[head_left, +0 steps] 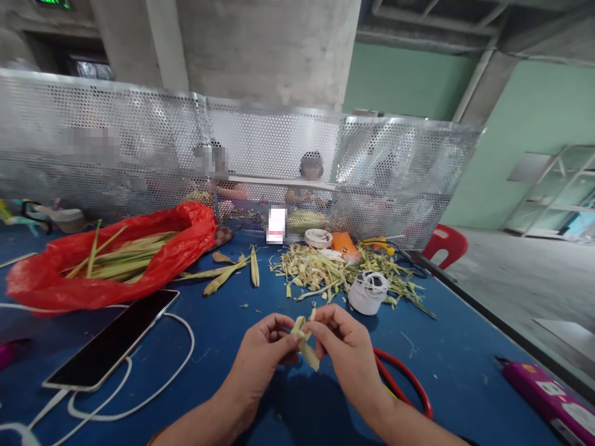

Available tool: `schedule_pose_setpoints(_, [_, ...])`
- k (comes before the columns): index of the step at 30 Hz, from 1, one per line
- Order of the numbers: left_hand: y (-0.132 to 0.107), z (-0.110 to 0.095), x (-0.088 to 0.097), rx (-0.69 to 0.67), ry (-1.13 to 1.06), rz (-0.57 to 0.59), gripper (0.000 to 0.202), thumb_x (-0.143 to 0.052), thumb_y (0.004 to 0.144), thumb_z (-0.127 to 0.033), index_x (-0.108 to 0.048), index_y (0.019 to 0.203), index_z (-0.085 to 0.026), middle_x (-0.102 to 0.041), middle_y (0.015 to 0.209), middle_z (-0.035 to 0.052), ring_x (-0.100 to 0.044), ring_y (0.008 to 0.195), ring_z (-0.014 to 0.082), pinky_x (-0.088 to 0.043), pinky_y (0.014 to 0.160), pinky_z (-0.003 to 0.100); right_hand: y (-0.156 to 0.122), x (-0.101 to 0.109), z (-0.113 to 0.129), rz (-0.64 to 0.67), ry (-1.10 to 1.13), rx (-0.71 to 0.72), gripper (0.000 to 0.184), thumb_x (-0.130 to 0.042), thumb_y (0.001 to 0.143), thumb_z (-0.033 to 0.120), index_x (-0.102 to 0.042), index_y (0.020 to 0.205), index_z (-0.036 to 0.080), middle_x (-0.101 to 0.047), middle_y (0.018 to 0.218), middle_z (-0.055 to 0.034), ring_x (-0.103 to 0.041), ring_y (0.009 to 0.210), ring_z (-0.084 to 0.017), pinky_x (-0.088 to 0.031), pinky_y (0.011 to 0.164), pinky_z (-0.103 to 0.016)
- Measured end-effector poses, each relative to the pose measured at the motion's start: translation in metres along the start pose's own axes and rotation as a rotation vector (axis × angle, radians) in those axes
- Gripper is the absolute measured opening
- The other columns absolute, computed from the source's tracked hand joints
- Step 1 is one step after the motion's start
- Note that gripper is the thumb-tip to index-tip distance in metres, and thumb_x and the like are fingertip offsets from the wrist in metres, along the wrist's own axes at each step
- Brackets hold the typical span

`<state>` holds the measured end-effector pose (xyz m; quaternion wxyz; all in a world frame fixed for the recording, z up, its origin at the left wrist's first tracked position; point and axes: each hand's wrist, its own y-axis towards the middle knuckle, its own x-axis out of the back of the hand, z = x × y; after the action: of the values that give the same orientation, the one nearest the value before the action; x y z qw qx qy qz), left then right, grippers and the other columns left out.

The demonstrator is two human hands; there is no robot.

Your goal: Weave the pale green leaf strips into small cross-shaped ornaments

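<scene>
Between my two hands, just above the blue table (223, 371), is a folded pale-green strip of dried leaf (307, 354). My left hand (269, 347) pinches it from the left, thumb against fingers. From the right, my right hand (341, 337) grips its upper part between thumb and fingertips. One end of the strip hangs down between the hands, and a short piece pokes up near my right fingers. Some of the fingertips are hidden behind the strip. Beyond my right hand stands a white spool of cord (367, 294).
Left, a red plastic bag (37, 279) holds long leaves, near a phone (116, 341) with a white cable. Leaf scraps (311, 272) lie ahead by yellow-handled scissors (379, 243). A red loop (413, 384) and purple case (548, 396) are right. People sit behind a perforated screen (274, 142).
</scene>
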<state>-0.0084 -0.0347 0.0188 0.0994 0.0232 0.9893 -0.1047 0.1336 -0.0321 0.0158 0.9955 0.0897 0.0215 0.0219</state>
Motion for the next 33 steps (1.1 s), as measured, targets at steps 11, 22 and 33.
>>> schedule_pose_setpoints(11, [0.004,0.002,0.002,-0.019,0.05,-0.041,0.032,-0.079,0.056,-0.034,-0.061,0.077,-0.017,-0.06,0.057,-0.0032,-0.056,0.054,0.0108,-0.047,0.058,0.023,0.006,0.016,0.006,0.079,-0.495,0.13,0.016,-0.054,0.082,0.023,-0.055,0.066,0.02,-0.049,0.07,0.0011,-0.046,0.064,-0.014,-0.036,0.06,-0.026])
schedule_pose_setpoints(22, [0.002,-0.001,0.001,-0.106,0.236,0.008,0.018,-0.07,0.066,-0.029,-0.06,0.078,-0.018,-0.056,0.053,-0.0058,-0.055,0.051,0.0105,-0.042,0.057,0.022,0.008,0.017,0.009,0.167,-0.792,0.143,0.018,-0.056,0.078,0.012,-0.052,0.063,0.02,-0.046,0.069,0.0023,-0.046,0.064,-0.013,-0.033,0.058,-0.025])
schedule_pose_setpoints(33, [0.001,-0.003,0.0,-0.14,0.339,0.017,0.013,-0.069,0.065,-0.025,-0.064,0.071,-0.016,-0.061,0.057,-0.0018,-0.053,0.052,0.0117,-0.042,0.055,0.023,0.009,0.018,0.003,0.155,-0.456,0.033,0.028,-0.051,0.077,0.01,-0.053,0.102,0.024,-0.057,0.066,0.0052,-0.057,0.063,-0.014,-0.042,0.063,-0.026])
